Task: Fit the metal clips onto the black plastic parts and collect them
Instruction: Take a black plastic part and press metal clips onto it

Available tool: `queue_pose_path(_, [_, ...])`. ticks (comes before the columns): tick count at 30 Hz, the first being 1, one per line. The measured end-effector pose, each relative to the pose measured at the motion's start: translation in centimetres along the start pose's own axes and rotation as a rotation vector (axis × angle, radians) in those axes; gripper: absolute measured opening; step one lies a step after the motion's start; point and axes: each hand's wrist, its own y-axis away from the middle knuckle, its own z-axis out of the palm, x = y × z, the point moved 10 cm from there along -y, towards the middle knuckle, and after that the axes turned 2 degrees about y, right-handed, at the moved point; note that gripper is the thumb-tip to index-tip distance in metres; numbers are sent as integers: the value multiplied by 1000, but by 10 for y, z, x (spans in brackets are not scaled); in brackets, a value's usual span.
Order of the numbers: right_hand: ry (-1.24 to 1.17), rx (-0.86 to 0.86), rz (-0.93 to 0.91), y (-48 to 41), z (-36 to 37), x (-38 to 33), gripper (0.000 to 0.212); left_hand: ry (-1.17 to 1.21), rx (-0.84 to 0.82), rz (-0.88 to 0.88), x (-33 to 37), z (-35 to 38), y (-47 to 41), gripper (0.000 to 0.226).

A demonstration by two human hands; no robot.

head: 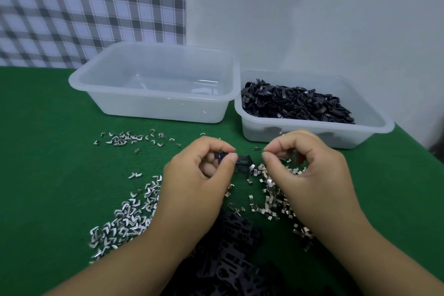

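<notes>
Green table cover (48, 175) fills the lower field; plaid curtain (84, 7) behind at left, white wall (336, 19) at right. Two translucent plastic tubs at the back: left tub (153, 110) larger, right tub (300, 133) just beside it and holding a heap of black loop-shaped pieces (295, 103). Both forearms enter from the bottom edge. Left hand (199, 175): fingers curled, thumb and forefinger pinch a small black plastic part (243, 162), held above the cover between the two hands. Right hand (305, 175): fingers curled, thumb and forefinger tips pressed together close to the part; cannot tell whether a clip is between them. Pile of flat black plastic parts (235, 247) lies between the forearms. Loose metal clips (125, 218) heaped left of the left forearm; more under the right hand, and a thin scatter in front of the left tub
</notes>
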Motion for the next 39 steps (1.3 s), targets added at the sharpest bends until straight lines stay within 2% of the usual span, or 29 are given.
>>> queue_pose_path(5, [-100, 75, 115, -1, -9, 14, 19, -51, 31, 30, 2, -3, 0, 18])
queue_pose_path(11, [-230, 70, 203, -1, -7, 26, 16, -126, 32, 80, 8, -3, 0, 19])
queue_pose_path(18, [-279, -75, 162, 0, 10, 17, 15, -192, -6, 158, 18, 2, 4, 19])
queue_pose_path(23, [-306, -184, 115, 3, 22, 10, 15, -190, -78, 179, 20, 9, 5, 10])
queue_pose_path(26, [-210, -137, 7, 3, 16, 0, 18, -182, -92, 172, 20, 11, 5, 6])
queue_pose_path(29, [-8, -55, -202, 5, 8, -20, 6, -109, -92, 109, 12, 11, 3, 9])
queue_pose_path(32, [99, 6, -306, 9, 7, -28, 7, -50, -98, 63, 7, 12, 3, 9])
queue_pose_path(35, [146, 65, -320, 9, 2, -29, 4, -3, -141, 29, 4, 15, 4, 11])
queue_pose_path(39, [123, 113, -220, 5, -7, -17, 3, 142, -156, -62, -3, 17, 3, 21])
